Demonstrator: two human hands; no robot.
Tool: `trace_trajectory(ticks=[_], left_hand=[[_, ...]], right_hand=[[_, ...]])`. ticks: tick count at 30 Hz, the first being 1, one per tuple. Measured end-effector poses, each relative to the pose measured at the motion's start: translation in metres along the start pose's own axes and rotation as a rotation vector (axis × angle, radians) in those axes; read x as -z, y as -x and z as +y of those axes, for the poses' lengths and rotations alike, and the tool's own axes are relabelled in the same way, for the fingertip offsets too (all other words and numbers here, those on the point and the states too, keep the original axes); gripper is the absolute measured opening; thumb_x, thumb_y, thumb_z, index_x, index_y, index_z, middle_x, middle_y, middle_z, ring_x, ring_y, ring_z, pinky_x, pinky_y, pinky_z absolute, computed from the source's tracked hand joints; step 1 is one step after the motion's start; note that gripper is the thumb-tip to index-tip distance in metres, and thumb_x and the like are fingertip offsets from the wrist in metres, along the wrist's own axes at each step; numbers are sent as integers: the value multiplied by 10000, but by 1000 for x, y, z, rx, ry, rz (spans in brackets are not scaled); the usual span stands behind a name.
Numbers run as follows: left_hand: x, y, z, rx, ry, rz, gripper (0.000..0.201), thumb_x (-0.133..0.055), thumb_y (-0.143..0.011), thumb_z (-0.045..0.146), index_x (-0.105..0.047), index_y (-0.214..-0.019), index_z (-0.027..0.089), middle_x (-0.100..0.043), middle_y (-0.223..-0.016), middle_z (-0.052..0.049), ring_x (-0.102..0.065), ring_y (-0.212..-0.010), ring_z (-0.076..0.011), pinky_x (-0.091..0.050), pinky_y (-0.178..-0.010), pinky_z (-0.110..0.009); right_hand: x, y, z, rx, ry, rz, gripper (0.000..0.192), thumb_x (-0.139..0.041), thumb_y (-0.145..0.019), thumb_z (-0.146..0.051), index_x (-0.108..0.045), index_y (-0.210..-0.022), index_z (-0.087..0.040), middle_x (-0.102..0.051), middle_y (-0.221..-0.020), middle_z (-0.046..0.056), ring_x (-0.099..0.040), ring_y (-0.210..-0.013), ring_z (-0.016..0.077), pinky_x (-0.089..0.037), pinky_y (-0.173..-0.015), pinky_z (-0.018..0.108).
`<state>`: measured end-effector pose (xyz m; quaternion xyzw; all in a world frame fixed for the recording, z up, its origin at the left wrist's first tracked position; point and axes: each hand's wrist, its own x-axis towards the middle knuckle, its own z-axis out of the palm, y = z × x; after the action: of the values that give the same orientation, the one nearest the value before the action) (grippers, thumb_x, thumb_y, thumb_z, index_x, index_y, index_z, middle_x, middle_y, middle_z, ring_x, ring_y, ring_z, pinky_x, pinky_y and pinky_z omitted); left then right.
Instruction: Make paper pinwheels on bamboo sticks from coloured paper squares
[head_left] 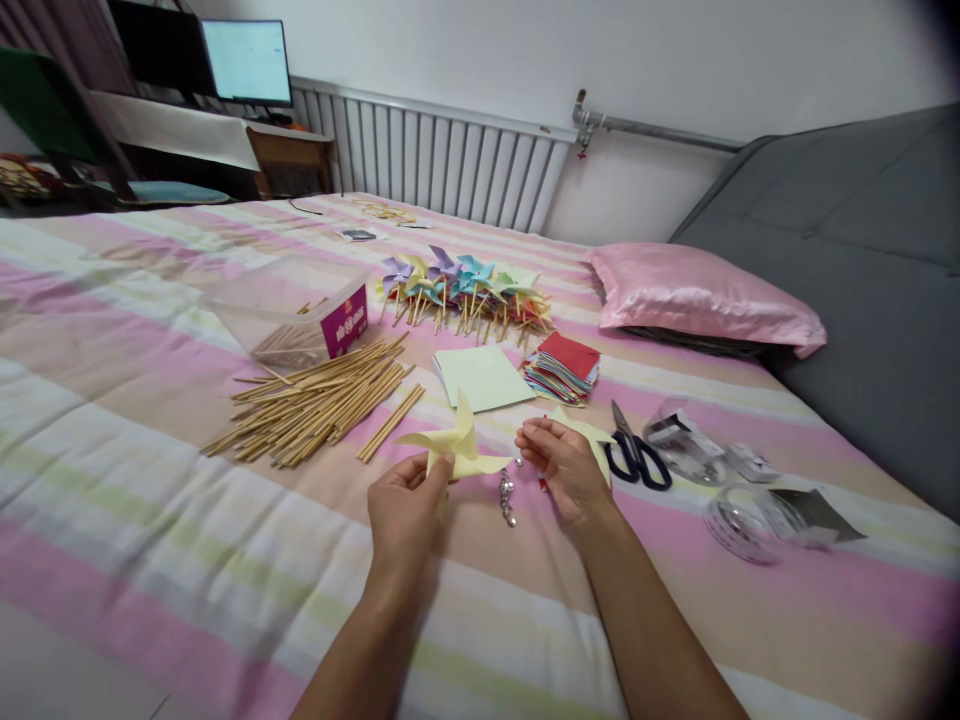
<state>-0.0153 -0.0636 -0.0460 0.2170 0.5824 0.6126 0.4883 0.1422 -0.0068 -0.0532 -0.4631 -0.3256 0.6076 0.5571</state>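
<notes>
A pale yellow paper pinwheel (463, 445) with folded blades is pinched at its middle by the thumb and fingers of my left hand (411, 490). Just right of it, my right hand (559, 460) has its fingertips closed together; whatever they hold is too small to make out. Below, between the hands, a line of small silver pins (507, 498) lies on the bedspread. Another pale yellow cut paper (600, 445) is partly hidden behind my right hand. Dark-handled scissors (637, 460) lie to its right.
Beyond my hands are a pale paper stack (484, 378), coloured squares (566, 362) and finished pinwheels (461, 280). Wooden sticks (315, 410) and a clear plastic box (277, 300) are left. Tape rolls (742, 522) lie right, and a pink pillow (697, 295) farther back.
</notes>
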Motion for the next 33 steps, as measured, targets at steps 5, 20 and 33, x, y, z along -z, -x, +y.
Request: trace_trajectory(ticks=[5, 20, 33], left_hand=[[0, 0, 1, 2, 3, 3, 285, -760, -555, 344, -682, -700, 112, -619, -583, -9, -486, -478, -82, -334, -445, -188], [-1, 2, 3, -5, 14, -5, 256, -757, -566, 325, -686, -680, 106, -627, -587, -21, -486, -476, -81, -334, -446, -187], [-1, 3, 4, -98, -10, -133, 126, -719, -597, 263, -686, -604, 141, -595, -498, 9, -509, -464, -93, -361, -485, -196]], right_hand=[[-2, 5, -4, 19, 34, -24, 230, -770, -561, -232, -660, -748, -157, -675, -711, 7, -627, -645, 96, -499, -597, 181], [-11, 28, -23, 5, 163, -92, 211, -753, -594, -260, -667, -760, -161, -717, -745, 43, -658, -726, 139, -497, -650, 217], [-44, 56, -6, 362, 476, -300, 50, -636, -717, -204, -644, -755, -173, -685, -806, 43, -674, -707, 156, -534, -675, 259]])
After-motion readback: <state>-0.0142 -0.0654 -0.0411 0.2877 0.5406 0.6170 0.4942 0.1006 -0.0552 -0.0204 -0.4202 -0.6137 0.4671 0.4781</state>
